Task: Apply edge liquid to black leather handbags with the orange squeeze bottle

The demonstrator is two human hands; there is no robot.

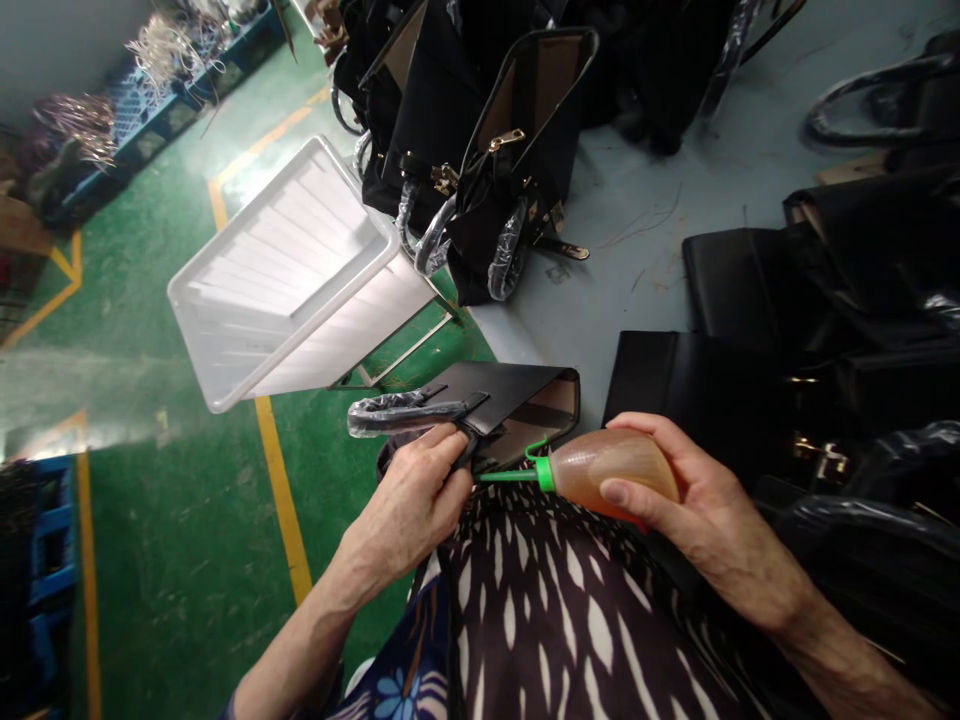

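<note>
A black handbag (pixel 525 395) lies on my lap with its tan lining showing. Its handle (pixel 397 413) is wrapped in clear plastic. My left hand (pixel 412 500) is closed on the black strap piece at the base of that handle. My right hand (pixel 705 510) grips an amber squeeze bottle (pixel 611 470) with a green nozzle (pixel 510 475). The nozzle tip points at the strap piece, right by my left fingers.
A white plastic tray (pixel 292 275) rests on a metal frame over the green floor. Several black handbags (pixel 510 150) stand on the grey table (pixel 645 230) ahead. More black bags (pixel 847 300) are piled at the right. Blue crates (pixel 150 110) sit far left.
</note>
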